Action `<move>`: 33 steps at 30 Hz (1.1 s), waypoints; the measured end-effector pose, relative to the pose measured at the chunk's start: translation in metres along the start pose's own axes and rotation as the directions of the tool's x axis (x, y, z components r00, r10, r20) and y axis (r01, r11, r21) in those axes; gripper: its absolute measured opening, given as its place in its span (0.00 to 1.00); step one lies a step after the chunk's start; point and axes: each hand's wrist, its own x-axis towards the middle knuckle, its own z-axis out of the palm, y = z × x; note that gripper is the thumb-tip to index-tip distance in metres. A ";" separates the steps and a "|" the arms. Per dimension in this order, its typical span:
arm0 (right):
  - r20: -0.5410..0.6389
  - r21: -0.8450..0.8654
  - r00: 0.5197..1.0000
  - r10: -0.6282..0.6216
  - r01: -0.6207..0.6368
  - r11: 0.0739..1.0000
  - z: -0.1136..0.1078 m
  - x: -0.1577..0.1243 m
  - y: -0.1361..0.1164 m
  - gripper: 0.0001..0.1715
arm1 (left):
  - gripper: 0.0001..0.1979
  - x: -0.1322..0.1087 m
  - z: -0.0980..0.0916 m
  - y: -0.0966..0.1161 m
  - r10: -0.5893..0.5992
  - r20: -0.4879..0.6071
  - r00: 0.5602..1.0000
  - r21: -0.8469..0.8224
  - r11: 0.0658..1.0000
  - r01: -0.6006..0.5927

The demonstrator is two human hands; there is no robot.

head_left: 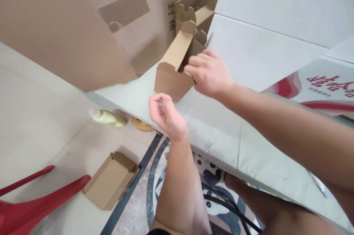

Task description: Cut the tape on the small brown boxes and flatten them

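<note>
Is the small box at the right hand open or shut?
Open: the small cardboard box has its lid flap raised, with the right hand gripping its open top edge.

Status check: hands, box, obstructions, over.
Right hand gripping small brown cardboard box, lid open. Left hand curled, empty, just short of it. More folded cardboard boxes behind.

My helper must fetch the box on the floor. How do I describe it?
Find the red chair at lower left. Just right of it a small brown box lies on the pale floor. Unlike the open box in the right hand, it lies alone, untouched.
</note>
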 end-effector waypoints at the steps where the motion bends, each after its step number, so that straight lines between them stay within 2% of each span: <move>1: -0.064 -0.028 0.997 -0.048 0.047 0.999 -0.008 -0.022 -0.006 0.19 | 0.04 0.001 -0.004 0.003 0.021 0.024 1.000 0.010 1.000 -0.021; 2: -0.122 -0.067 0.989 -0.085 0.077 0.995 -0.017 -0.043 -0.011 0.21 | 0.02 -0.001 -0.007 0.005 0.022 0.080 0.997 0.021 1.000 -0.023; 3: -0.179 -0.106 0.978 -0.109 0.091 0.990 -0.028 -0.064 -0.017 0.21 | 0.04 -0.004 -0.009 0.006 0.007 0.162 0.987 0.036 0.999 -0.013; 5: -0.247 -0.147 0.963 -0.110 0.074 0.986 -0.052 -0.101 -0.026 0.21 | 0.11 -0.015 -0.008 0.007 -0.044 0.377 0.925 0.054 0.998 0.025; 7: -0.232 -0.136 0.969 -0.078 0.047 0.990 -0.075 -0.134 -0.033 0.20 | 0.17 -0.032 -0.002 0.007 -0.110 0.585 0.803 0.084 0.994 0.075; 10: -0.154 -0.078 0.988 -0.024 0.012 0.997 -0.100 -0.174 -0.038 0.19 | 0.21 -0.060 0.012 0.010 -0.188 0.783 0.593 0.151 0.982 0.112; 13: -0.149 0.012 0.988 0.042 -0.041 0.999 -0.112 -0.210 -0.035 0.14 | 0.16 -0.083 0.028 0.012 -0.214 0.897 0.388 0.192 0.977 0.095; 14: -0.161 0.049 0.983 0.085 -0.077 0.996 -0.114 -0.223 -0.031 0.12 | 0.14 -0.088 0.033 0.012 -0.212 0.917 0.338 0.193 0.977 0.089; 15: -0.173 0.083 0.975 0.137 -0.124 0.989 -0.116 -0.236 -0.026 0.11 | 0.12 -0.092 0.037 0.011 -0.211 0.928 0.309 0.194 0.977 0.083; 17: -0.189 0.122 0.940 0.283 -0.264 0.957 -0.117 -0.265 -0.014 0.13 | 0.09 -0.097 0.042 0.006 -0.209 0.930 0.302 0.188 0.977 0.097; 18: -0.190 0.124 0.908 0.374 -0.355 0.926 -0.118 -0.279 -0.007 0.14 | 0.09 -0.098 0.043 0.004 -0.216 0.927 0.308 0.185 0.975 0.126; 21: -0.187 0.114 0.751 0.634 -0.624 0.773 -0.115 -0.312 0.012 0.13 | 0.09 -0.098 0.047 -0.001 -0.264 0.905 0.332 0.170 0.943 0.286; 23: -0.175 0.133 0.650 0.740 -0.729 0.671 -0.112 -0.323 0.019 0.12 | 0.10 -0.098 0.050 -0.001 -0.287 0.894 0.343 0.154 0.918 0.366; 25: -0.170 0.177 0.579 0.797 -0.778 0.603 -0.109 -0.327 0.021 0.10 | 0.10 -0.099 0.054 0.001 -0.296 0.885 0.360 0.146 0.909 0.390; 28: -0.167 0.281 0.505 0.847 -0.799 0.532 -0.106 -0.328 0.019 0.06 | 0.11 -0.104 0.058 0.003 -0.299 0.873 0.385 0.145 0.913 0.381; 30: -0.144 0.370 0.478 0.867 -0.786 0.495 -0.106 -0.331 0.018 0.04 | 0.11 -0.106 0.059 0.002 -0.286 0.871 0.399 0.130 0.918 0.375; 33: -0.101 0.475 0.453 0.886 -0.760 0.443 -0.109 -0.340 0.019 0.09 | 0.14 -0.102 0.056 -0.003 -0.191 0.888 0.419 0.055 0.947 0.315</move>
